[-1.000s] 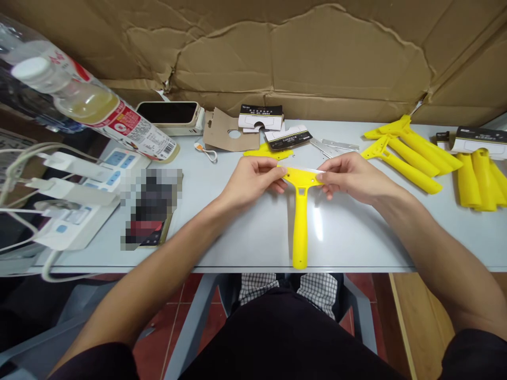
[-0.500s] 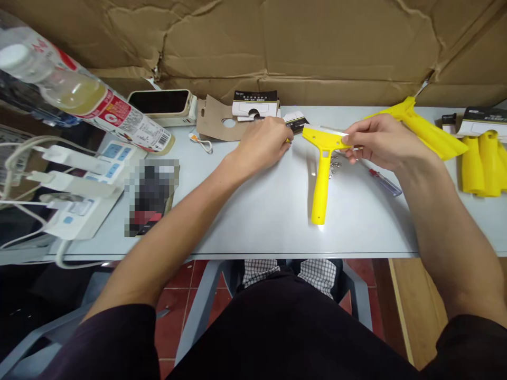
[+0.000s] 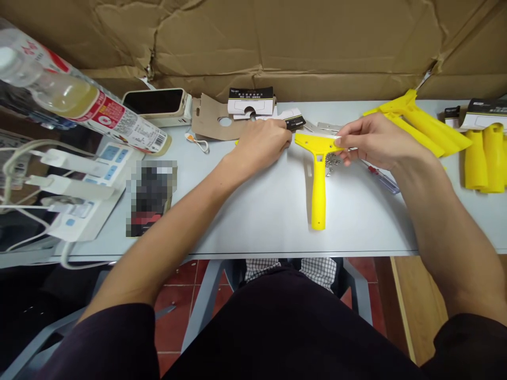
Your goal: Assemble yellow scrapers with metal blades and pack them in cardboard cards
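A yellow scraper with a T-shaped head stands out at the middle of the table, its handle pointing toward me. My right hand pinches the right end of its head between thumb and fingers. Small metal screws lie in a pile just behind the scraper. My left hand is closed, knuckles up, left of the scraper's head. What its fingers hold is hidden; a bit of yellow shows at its left edge. A screwdriver with a clear handle lies beneath my right wrist.
More yellow scrapers lie at the back right, near yellow handle pieces. Black-and-white packaging and brown card sit behind my left hand. To the left are a bottle, a phone and a power strip.
The scraper's head has shifted slightly left and its handle now points more directly toward me, with my right hand still pinching it. The left hand remains closed in nearly the same place.
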The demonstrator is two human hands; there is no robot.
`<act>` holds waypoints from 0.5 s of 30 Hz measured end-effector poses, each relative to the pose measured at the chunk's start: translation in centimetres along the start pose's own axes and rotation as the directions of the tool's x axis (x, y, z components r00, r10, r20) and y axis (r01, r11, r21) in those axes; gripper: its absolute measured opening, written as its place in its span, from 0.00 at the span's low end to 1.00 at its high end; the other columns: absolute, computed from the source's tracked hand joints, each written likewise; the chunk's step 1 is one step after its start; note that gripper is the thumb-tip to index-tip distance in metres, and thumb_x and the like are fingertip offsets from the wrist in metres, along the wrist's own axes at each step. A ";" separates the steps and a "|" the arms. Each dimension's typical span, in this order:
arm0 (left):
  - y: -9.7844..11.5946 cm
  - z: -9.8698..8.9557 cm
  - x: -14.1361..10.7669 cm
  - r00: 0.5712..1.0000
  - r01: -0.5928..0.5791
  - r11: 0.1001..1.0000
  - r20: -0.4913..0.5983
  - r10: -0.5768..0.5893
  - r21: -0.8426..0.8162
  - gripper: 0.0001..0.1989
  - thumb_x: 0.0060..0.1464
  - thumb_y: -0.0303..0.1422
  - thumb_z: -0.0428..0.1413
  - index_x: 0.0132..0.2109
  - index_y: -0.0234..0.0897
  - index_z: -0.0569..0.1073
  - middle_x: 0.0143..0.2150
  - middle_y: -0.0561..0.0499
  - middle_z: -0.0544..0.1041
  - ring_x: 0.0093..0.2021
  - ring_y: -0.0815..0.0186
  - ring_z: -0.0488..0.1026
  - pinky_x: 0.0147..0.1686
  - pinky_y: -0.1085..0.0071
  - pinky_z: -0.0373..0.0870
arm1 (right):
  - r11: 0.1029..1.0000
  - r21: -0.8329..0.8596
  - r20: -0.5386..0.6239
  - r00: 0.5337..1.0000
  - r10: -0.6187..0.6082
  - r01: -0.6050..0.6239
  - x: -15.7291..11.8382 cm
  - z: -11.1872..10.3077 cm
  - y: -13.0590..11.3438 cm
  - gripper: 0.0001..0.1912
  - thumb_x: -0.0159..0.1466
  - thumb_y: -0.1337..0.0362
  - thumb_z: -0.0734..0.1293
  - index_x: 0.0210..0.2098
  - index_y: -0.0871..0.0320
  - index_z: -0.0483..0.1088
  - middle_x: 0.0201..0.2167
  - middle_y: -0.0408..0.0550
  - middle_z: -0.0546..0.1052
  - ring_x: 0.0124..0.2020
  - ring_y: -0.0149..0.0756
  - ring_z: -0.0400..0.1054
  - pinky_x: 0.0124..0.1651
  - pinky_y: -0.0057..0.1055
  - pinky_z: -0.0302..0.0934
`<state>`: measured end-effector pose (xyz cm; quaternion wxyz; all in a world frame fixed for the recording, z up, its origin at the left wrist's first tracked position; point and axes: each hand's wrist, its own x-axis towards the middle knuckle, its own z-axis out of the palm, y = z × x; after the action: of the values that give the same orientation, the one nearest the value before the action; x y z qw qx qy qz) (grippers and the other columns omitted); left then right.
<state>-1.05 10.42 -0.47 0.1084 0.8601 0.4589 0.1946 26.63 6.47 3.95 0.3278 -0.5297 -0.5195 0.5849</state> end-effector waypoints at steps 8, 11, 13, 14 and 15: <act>0.1 -3.1 -0.6 0.994 -0.019 0.996 -0.105 0.009 -0.092 0.09 0.63 0.32 0.58 0.42 0.44 0.85 0.41 0.44 0.82 0.44 0.52 0.77 0.49 0.55 0.70 | 0.999 0.033 0.027 1.000 -0.005 0.004 0.2 -0.2 0.5 0.14 0.54 0.66 0.87 0.29 0.59 0.80 0.25 0.53 0.79 0.24 0.37 0.73 0.28 0.38 0.74; 1.4 -3.7 -1.2 0.990 -0.058 0.978 -0.135 0.031 -0.199 0.08 0.63 0.35 0.60 0.42 0.45 0.85 0.42 0.45 0.82 0.44 0.53 0.78 0.47 0.56 0.71 | 1.000 0.029 0.030 1.000 -0.002 0.001 0.1 0.2 0.5 0.14 0.55 0.65 0.86 0.29 0.59 0.79 0.24 0.51 0.78 0.23 0.37 0.72 0.27 0.38 0.74; 2.6 -3.4 -1.7 0.993 -0.071 0.968 -0.106 0.046 -0.243 0.07 0.62 0.34 0.61 0.42 0.45 0.85 0.44 0.45 0.82 0.46 0.52 0.78 0.48 0.55 0.71 | 1.000 0.026 0.047 0.999 -0.005 0.003 0.1 0.5 0.5 0.14 0.55 0.63 0.87 0.29 0.58 0.79 0.24 0.51 0.78 0.24 0.37 0.73 0.27 0.38 0.74; 3.1 -3.1 -2.0 0.995 -0.068 0.963 -0.092 0.046 -0.262 0.07 0.62 0.33 0.61 0.42 0.45 0.85 0.44 0.45 0.82 0.46 0.52 0.78 0.48 0.55 0.71 | 1.000 0.022 0.055 0.998 -0.008 0.007 0.0 0.7 0.5 0.14 0.55 0.62 0.87 0.29 0.57 0.79 0.23 0.50 0.78 0.24 0.37 0.73 0.27 0.38 0.74; 3.5 -2.8 -2.2 0.996 -0.049 0.956 -0.083 0.026 -0.288 0.07 0.61 0.33 0.61 0.41 0.45 0.85 0.44 0.45 0.82 0.46 0.52 0.78 0.47 0.55 0.71 | 1.000 0.018 0.062 0.998 -0.012 0.011 0.0 0.7 0.5 0.14 0.55 0.62 0.87 0.29 0.56 0.79 0.23 0.49 0.78 0.24 0.37 0.73 0.26 0.38 0.74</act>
<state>-0.75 6.68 2.82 0.2117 0.8352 0.4128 0.2952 25.99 6.19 3.34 0.3196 -0.5054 -0.5274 0.6035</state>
